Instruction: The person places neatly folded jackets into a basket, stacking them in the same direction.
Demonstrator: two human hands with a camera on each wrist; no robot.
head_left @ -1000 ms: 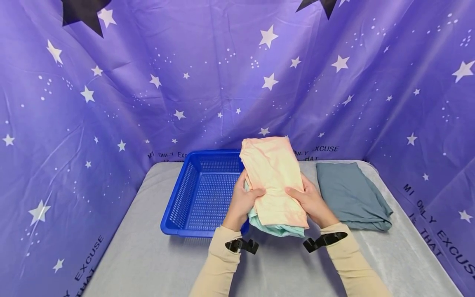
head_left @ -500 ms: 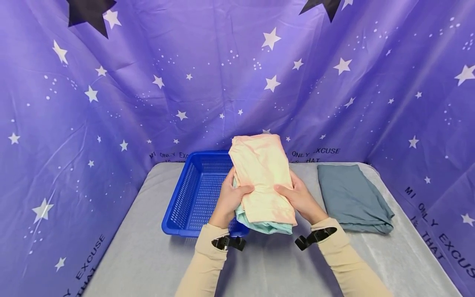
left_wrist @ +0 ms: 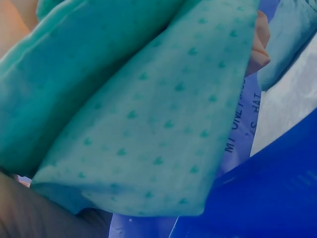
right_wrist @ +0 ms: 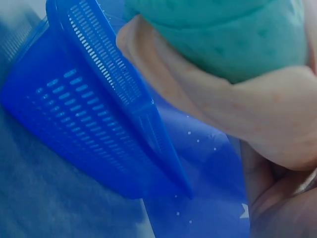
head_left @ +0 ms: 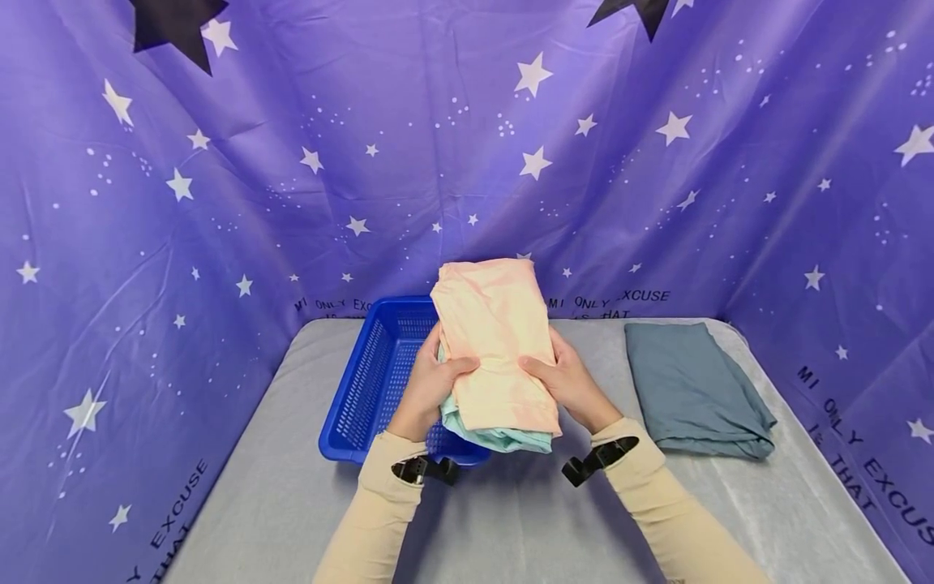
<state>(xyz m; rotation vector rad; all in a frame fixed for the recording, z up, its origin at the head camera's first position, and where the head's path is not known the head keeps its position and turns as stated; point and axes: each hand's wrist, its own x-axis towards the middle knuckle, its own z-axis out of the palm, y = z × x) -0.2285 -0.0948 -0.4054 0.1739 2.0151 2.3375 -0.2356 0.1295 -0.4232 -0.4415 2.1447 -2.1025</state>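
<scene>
A folded peach cloth (head_left: 496, 349) lies on top of a folded mint cloth (head_left: 503, 439), both held up over the right part of a blue basket (head_left: 350, 405). My left hand (head_left: 429, 385) grips the bundle's left edge, thumb on the peach cloth. On the opposite edge my right hand (head_left: 572, 381) pinches it the same way. The fingers of both hands are hidden beneath. In the left wrist view the mint cloth (left_wrist: 148, 124) shows a small dark pattern. The right wrist view shows the peach cloth (right_wrist: 223, 104) around the mint cloth (right_wrist: 237, 44), beside the basket (right_wrist: 84, 114).
A folded grey-blue cloth (head_left: 693, 389) lies at the right on the grey covered table (head_left: 525, 519). Behind and at both sides hangs a purple curtain (head_left: 409, 186) with stars. A black strap is round each wrist.
Both hands have moved left with the bundle, from beside the basket's right side to over it, covering more of the basket. The grip looks the same.
</scene>
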